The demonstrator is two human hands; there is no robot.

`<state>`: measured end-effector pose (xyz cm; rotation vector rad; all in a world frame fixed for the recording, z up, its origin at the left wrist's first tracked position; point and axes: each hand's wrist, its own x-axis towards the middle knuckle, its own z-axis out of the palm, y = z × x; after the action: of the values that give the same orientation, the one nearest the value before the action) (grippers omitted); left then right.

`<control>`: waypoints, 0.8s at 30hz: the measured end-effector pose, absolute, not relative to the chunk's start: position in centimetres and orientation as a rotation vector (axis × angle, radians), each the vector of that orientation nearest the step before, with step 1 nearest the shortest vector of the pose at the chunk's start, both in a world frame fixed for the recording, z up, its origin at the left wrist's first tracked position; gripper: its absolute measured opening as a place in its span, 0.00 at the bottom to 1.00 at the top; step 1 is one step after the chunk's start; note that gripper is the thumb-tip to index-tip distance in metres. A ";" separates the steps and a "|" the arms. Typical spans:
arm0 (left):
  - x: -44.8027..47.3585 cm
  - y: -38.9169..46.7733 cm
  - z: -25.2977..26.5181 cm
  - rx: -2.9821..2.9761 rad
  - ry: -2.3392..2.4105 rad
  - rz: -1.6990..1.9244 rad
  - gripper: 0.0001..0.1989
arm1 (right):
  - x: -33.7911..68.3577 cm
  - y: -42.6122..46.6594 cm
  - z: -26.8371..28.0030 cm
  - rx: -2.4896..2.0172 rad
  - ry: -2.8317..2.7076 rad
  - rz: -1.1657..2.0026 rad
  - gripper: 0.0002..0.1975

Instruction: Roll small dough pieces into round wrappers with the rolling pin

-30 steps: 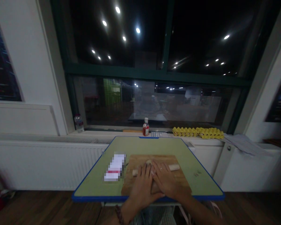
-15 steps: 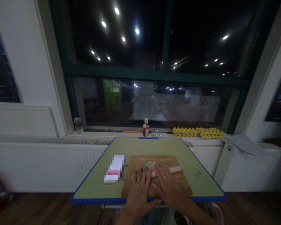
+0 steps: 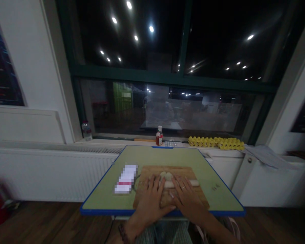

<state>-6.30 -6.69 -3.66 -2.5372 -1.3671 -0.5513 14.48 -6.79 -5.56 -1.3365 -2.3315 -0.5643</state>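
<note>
A pale rolling pin lies crosswise on the wooden cutting board, its right end reaching past my fingers. Flat on the left part of the pin rests my left hand, fingers stretched forward. My right hand, with a ring on one finger, lies flat over the pin farther right. Just beyond the pin, between the fingertips of both hands, shows a piece of white dough. How much of the dough is under the pin I cannot tell.
The board lies on a blue-edged green table. Left of it is a blurred-out phone-like rectangle. On the windowsill stand a small bottle of reddish liquid, a clear bottle and a yellow egg tray; papers lie at right.
The rolling pin has come slightly toward me under my hands. The gap between my hands has widened, showing more of the pin and dough. The view has shifted a little.
</note>
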 end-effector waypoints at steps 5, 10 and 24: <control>-6.1 -6.6 -3.0 -2.530 -1.410 -0.566 0.45 | 15.2 -7.0 -5.0 -1.386 -2.295 -0.541 0.29; -6.1 -6.6 -2.3 -2.487 -1.427 -0.586 0.41 | 16.2 -7.2 -5.0 -1.418 -2.261 -0.530 0.28; -6.4 -2.9 -1.2 -2.596 -1.412 -0.613 0.36 | 16.2 -3.7 -4.0 -1.415 -2.218 -0.384 0.26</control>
<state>-6.43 -2.90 -1.17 -2.5962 -1.4118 -0.6133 16.18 -3.71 -3.96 -1.4154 -2.2178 -0.3843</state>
